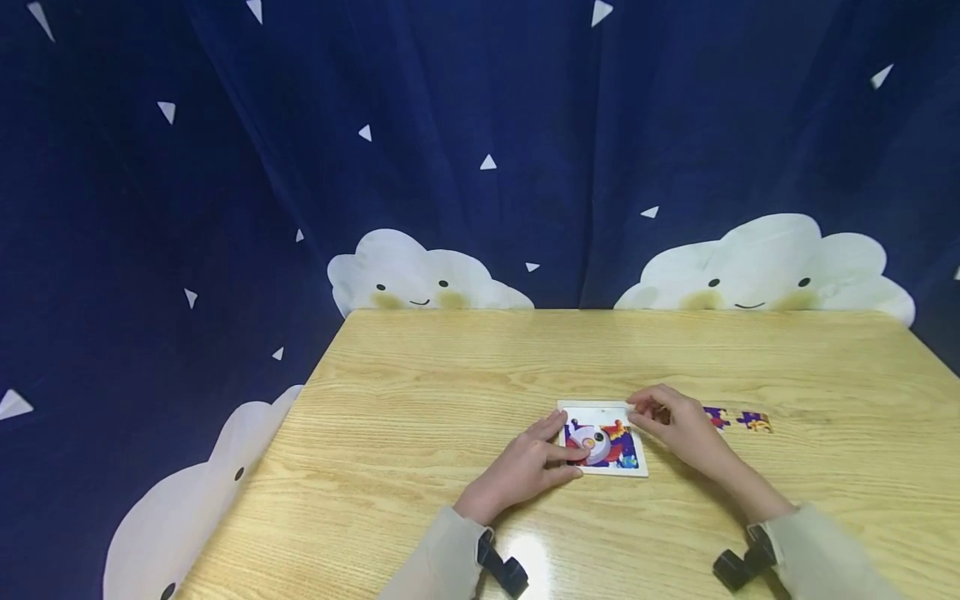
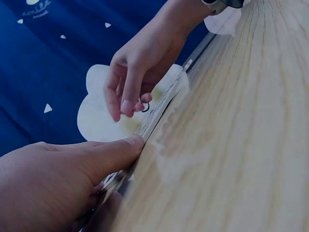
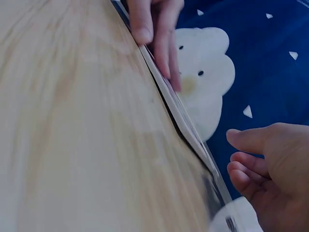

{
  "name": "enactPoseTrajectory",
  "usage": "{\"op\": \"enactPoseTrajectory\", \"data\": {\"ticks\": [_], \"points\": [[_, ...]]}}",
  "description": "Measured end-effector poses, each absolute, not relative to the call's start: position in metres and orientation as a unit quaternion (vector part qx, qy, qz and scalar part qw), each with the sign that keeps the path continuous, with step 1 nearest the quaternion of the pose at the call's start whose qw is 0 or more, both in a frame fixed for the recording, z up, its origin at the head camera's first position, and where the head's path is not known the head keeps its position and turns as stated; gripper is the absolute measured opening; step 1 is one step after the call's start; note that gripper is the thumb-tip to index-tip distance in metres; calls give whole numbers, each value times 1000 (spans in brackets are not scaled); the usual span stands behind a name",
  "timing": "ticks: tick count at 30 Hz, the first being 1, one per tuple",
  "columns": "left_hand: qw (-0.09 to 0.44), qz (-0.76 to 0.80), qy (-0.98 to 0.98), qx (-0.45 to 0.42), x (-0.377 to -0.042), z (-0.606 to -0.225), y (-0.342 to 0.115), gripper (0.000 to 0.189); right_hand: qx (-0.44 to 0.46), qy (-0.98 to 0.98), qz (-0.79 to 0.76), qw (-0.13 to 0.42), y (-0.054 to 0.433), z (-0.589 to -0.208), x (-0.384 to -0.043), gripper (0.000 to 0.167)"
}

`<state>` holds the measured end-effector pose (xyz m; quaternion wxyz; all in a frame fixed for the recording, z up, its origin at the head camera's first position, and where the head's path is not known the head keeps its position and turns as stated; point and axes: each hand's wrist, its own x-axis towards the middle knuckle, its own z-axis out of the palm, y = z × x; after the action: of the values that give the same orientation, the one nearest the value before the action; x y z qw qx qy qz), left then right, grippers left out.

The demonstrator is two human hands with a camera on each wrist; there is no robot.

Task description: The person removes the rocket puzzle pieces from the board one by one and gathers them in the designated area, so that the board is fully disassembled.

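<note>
A small jigsaw puzzle [image 1: 621,454] in a white frame [image 1: 630,473] lies on the table, its picture filled in lower down and white backing showing along the top. My left hand [image 1: 521,467] rests on its left side, fingers stretched over the picture and left edge, thumb along the near edge. In the left wrist view, that thumb [image 2: 120,150] lies against the frame's rim. At the frame's upper right corner hovers my right hand [image 1: 678,421], fingers loosely bent. No piece shows in the right hand [image 3: 285,169] in the right wrist view.
Loose puzzle pieces [image 1: 750,419] lie on the wooden table [image 1: 420,375] to the right, partly hidden behind my right hand. A dark blue curtain [image 1: 450,125] with white triangles and clouds hangs behind the table and down its left side.
</note>
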<state>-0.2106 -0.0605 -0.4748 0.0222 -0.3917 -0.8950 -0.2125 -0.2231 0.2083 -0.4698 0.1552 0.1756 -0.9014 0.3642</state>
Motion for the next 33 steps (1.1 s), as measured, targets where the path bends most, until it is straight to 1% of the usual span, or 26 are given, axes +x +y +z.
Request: {"op": "enactPoseTrajectory", "data": {"ticks": [8,15,22,28,33], "points": [[32,-213,-893,-394,-211,-476,-62,32,224,-892,386,68,178,-466,-229,20],[26,-230,-889,-395,-212,-477,-62,32,240,-898,369,5,165,-468,-233,25],[36,-211,-888,-407,-214,-478,-65,32,238,-901,361,-25,158,-465,-235,25],[17,-199,-886,-418,-215,-475,-67,33,239,-901,360,-41,152,-460,-236,22],[6,-207,-886,-414,-215,-473,-66,33,232,-903,356,-65,149,-456,-236,22]]}}
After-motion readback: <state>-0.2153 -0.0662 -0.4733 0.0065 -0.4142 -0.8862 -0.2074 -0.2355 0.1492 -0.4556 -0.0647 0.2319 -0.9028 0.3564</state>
